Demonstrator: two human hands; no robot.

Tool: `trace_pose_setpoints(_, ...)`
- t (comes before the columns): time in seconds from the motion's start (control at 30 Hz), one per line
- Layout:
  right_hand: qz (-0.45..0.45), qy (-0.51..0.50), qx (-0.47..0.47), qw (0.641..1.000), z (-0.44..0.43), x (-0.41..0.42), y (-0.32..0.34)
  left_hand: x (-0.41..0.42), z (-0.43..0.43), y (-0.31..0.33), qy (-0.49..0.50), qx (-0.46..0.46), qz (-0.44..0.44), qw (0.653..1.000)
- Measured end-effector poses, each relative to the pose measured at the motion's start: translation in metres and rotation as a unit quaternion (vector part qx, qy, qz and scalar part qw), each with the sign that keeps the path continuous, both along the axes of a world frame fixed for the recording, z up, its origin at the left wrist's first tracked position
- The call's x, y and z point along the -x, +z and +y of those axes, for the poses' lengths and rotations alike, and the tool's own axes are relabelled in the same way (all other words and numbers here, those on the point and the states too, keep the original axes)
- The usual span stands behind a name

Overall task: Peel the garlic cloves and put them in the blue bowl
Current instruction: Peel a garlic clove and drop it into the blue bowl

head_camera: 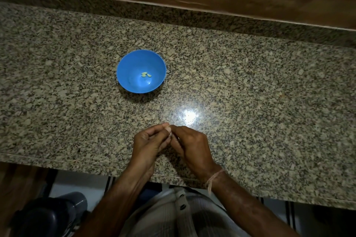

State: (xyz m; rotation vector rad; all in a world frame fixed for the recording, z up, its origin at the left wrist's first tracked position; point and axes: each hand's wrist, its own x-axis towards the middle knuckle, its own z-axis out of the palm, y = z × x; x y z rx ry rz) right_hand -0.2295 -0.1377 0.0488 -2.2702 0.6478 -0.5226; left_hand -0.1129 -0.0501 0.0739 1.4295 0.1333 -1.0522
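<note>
A blue bowl [125, 67] stands on the granite counter, left of centre, with a few small pale peeled garlic cloves [146, 74] at its bottom. Near the counter's front edge my left hand [148, 142] and my right hand [189, 145] meet, fingertips together. Both pinch a small garlic clove [169, 131], of which only a pale sliver shows between the fingers. The hands are about a bowl's width nearer to me than the bowl.
The speckled granite counter [250, 92] runs the full width, with a raised granite lip and wood panelling behind. A bright light glare [189, 115] lies just beyond my hands. Below the front edge a dark round object [54, 215] sits on the floor at the left.
</note>
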Motion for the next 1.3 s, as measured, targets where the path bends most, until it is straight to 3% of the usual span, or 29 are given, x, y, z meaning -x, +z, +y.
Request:
trace_pose_setpoints(0.2, -0.015, 0.003, -0.016, 1.000, -0.002, 0.001, -0.004, -0.003, -0.002, 0.001, 0.004, 0.000, 0.026, 1.000)
trace_pose_setpoints(0.37, -0.082, -0.056, -0.168, 0.981, -0.003, -0.003, -0.002, -0.003, -0.005, 0.005, 0.028, 0.017, 0.074, 0.997)
trace_pose_setpoints(0.67, -0.047, 0.017, -0.073, 0.996, -0.012, -0.001, -0.003, -0.001, -0.007, 0.004, 0.037, 0.004, 0.071, 0.997)
trace_pose_setpoints(1.3, -0.024, -0.032, -0.070, 0.997, -0.006, 0.001, -0.012, 0.006, -0.014, -0.003, 0.031, -0.014, 0.006, 0.999)
